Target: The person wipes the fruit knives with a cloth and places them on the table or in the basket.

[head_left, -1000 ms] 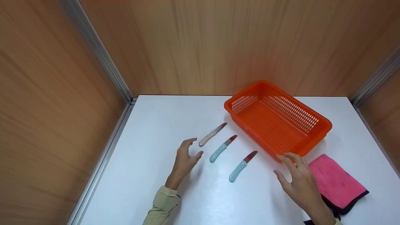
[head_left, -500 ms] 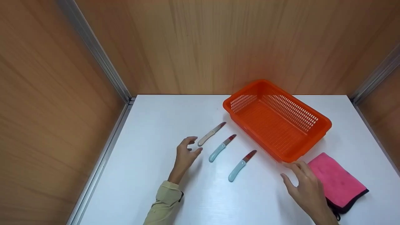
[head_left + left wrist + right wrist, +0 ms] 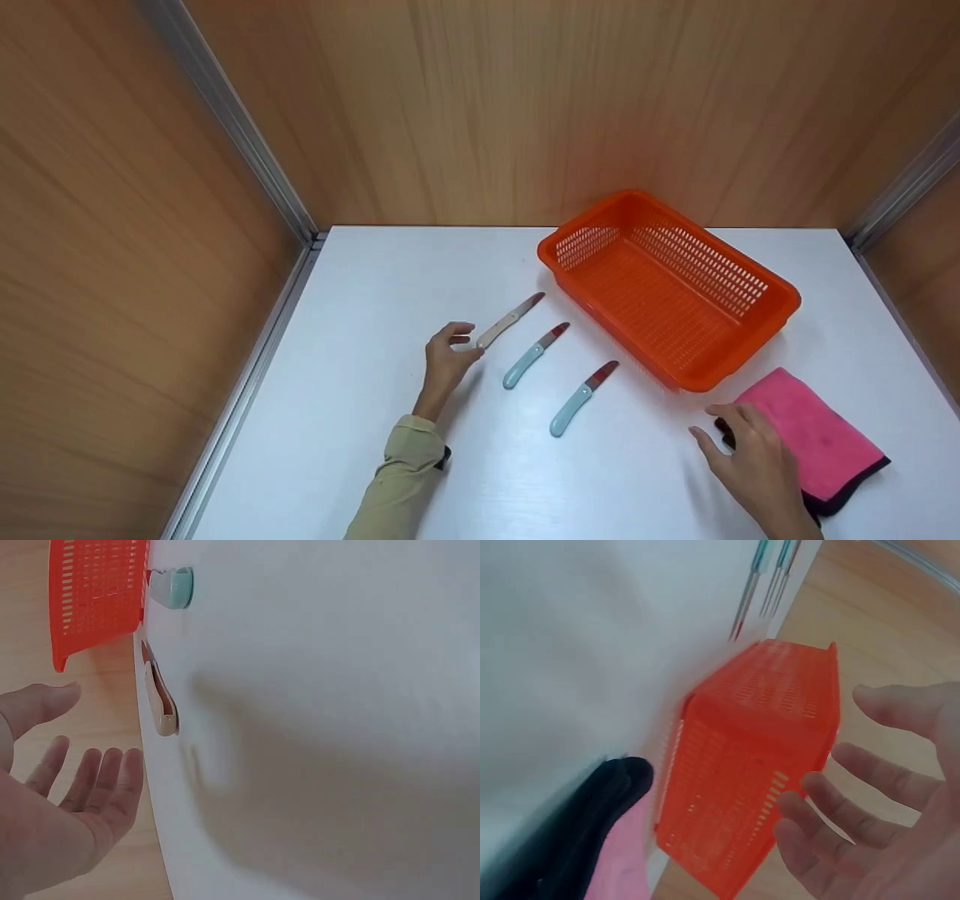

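Cream-handled knife (image 3: 511,321), laid on the white table (image 3: 360,322) | left hand (image 3: 448,361) nearer, thumb and fingers parted, nothing gripped | handle end presented just rightward, blade slanted away toward orange basket (image 3: 786,304) | right hand (image 3: 759,459) held well apart, half-curved, nothing gripped

A wood-grain panel (image 3: 450,112) stands behind the white table (image 3: 360,300); a grey strip (image 3: 231,112), apparently metal, runs up the left corner.

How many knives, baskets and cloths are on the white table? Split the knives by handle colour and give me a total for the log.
Light blue-handled knives: 2
Cream-handled knife: 1
Orange basket: 1
Pink cloth: 1
Total: 5
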Demonstrator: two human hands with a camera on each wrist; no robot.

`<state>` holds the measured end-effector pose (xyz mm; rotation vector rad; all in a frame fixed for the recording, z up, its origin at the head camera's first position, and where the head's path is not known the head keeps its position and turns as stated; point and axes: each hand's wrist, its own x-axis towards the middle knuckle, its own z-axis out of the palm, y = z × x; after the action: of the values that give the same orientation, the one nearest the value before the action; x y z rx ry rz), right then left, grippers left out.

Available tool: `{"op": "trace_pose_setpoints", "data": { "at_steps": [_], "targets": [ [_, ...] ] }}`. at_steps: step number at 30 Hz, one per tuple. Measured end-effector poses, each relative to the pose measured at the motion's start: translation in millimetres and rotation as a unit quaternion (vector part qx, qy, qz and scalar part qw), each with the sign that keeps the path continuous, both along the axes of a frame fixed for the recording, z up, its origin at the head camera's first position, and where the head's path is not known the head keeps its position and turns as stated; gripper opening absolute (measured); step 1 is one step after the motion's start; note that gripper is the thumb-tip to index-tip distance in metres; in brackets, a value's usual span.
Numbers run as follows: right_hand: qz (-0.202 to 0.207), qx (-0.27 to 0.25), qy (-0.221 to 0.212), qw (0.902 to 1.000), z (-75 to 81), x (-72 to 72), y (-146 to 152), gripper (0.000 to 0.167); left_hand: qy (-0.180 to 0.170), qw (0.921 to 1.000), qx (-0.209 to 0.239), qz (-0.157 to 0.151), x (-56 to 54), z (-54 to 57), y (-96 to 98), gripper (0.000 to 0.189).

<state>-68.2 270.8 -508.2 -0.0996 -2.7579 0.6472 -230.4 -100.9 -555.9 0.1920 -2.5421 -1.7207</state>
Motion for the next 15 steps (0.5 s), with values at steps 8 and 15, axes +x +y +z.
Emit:
{"op": "trace_pose_setpoints", "data": {
  "at_steps": [8, 15],
  "targets": [
    [-0.045, 0.017, -0.136, 0.9896, -9.7, -1.8, 20, 0.056, -0.025, 0.9995, 0.018, 0.004, -12.0, -6.9, 5.7, 0.038],
    [-0.051, 0.041, -0.203, 0.9769, -24.2, -4.6, 44, 0.074, -0.019, 0.9997, 0.002, -0.013, -19.7, -7.1, 12.1, 0.041]
  ]
}}
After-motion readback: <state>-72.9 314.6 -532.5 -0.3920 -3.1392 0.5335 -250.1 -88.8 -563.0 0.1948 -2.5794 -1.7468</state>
